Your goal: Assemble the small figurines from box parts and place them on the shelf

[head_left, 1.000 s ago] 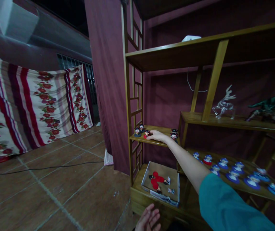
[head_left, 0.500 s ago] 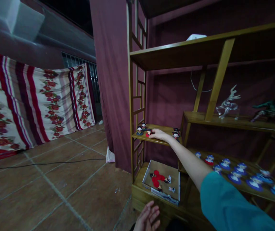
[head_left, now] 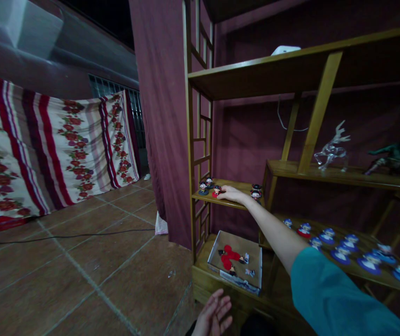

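My right hand [head_left: 233, 194] reaches out to the small middle shelf [head_left: 236, 201], its fingers closed on a red-based figurine [head_left: 216, 192] that stands upright near the front edge. Just left of it are two dark-based figurines, one in front [head_left: 203, 187] and one behind [head_left: 209, 182]. Beyond my wrist, at the shelf's right end, stand two more black-haired figurines [head_left: 256, 193], partly covered by the wrist. Low in the view, my left hand [head_left: 214, 313] is held palm up with fingers apart, holding nothing, in front of the cabinet's base.
Below the shelf, a shallow cardboard box [head_left: 217, 273] holds several red-based figurines and small pale ones. Several blue-and-white figurines [head_left: 341, 253] line the lower right shelf. A clear deer ornament [head_left: 333, 151] and a dark green statue [head_left: 397, 156] stand above. A cable [head_left: 80, 238] crosses the tiled floor.
My right hand stays on the red-based figurine, which has barely shifted. My left hand has risen very slightly. The view has tilted a little.
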A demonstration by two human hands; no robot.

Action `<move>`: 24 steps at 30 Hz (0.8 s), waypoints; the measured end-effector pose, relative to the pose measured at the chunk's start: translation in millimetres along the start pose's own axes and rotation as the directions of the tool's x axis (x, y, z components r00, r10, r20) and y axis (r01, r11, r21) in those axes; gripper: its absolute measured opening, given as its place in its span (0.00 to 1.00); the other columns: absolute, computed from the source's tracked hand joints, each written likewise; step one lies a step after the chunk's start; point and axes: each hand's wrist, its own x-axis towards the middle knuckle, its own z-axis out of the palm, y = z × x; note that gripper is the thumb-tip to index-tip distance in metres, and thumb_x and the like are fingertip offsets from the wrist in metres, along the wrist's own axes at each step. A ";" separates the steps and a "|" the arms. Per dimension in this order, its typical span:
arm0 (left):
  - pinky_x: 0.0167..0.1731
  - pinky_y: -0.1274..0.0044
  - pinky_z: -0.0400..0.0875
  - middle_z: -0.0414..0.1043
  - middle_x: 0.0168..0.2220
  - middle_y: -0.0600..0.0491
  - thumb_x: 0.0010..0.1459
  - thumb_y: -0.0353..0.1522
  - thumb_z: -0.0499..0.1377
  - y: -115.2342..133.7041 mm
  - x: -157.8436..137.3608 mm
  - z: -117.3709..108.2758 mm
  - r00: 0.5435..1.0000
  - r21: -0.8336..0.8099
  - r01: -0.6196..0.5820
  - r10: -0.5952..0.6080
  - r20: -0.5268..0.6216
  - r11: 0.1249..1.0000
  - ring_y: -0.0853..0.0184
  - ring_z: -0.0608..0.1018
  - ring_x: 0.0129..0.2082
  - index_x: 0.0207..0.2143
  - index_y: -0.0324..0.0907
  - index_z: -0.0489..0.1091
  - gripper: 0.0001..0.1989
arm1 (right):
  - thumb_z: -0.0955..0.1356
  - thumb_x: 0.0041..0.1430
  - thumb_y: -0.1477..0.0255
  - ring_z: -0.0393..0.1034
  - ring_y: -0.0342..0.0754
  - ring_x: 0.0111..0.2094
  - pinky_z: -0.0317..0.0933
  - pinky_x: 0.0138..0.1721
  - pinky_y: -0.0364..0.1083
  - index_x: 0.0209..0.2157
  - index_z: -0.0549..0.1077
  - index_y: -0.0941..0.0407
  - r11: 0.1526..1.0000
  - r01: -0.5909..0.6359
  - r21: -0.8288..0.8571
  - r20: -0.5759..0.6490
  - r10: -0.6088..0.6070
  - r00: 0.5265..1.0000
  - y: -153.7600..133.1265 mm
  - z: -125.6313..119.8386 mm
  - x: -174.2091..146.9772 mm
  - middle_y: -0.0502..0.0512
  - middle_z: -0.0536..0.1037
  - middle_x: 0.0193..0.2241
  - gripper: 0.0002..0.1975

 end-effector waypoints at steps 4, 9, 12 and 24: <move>0.46 0.69 0.60 0.67 0.48 0.47 0.50 0.35 0.57 -0.5 -0.6 1.0 1.000 -0.001 -0.003 0.003 -0.004 1.000 0.61 0.69 0.48 0.48 0.46 0.61 0.21 | 0.67 0.41 0.70 0.64 0.46 0.31 0.56 0.33 0.42 0.28 0.74 0.58 1.000 0.000 0.004 -0.001 0.000 1.000 -2.0 0.2 -3.6 0.47 0.73 0.25 0.09; 0.46 0.69 0.60 0.66 0.48 0.46 0.51 0.35 0.57 -1.4 -1.4 2.8 1.000 0.002 -0.011 0.011 0.000 1.000 0.61 0.69 0.48 0.49 0.46 0.60 0.21 | 0.67 0.41 0.71 0.66 0.47 0.32 0.57 0.36 0.43 0.29 0.74 0.58 1.000 -0.003 0.006 0.027 0.003 1.000 -4.6 -1.4 -3.6 0.48 0.74 0.26 0.09; 0.46 0.68 0.60 0.67 0.48 0.46 0.51 0.35 0.57 -1.1 -2.5 4.2 1.000 0.002 -0.012 0.012 0.007 1.000 0.61 0.70 0.47 0.49 0.46 0.60 0.21 | 0.67 0.42 0.73 0.66 0.50 0.37 0.58 0.41 0.45 0.34 0.73 0.59 1.000 -0.028 0.012 -0.033 0.028 0.999 -8.8 -1.8 -10.5 0.51 0.75 0.33 0.14; 0.46 0.68 0.60 0.66 0.49 0.45 0.51 0.34 0.57 0.7 -4.7 9.0 1.000 0.029 -0.025 0.025 -0.014 0.999 0.60 0.69 0.49 0.49 0.45 0.61 0.22 | 0.61 0.49 0.68 0.66 0.51 0.46 0.61 0.47 0.52 0.41 0.71 0.48 0.879 -0.029 0.476 -0.181 0.131 0.975 23.7 129.1 -194.4 0.55 0.70 0.45 0.16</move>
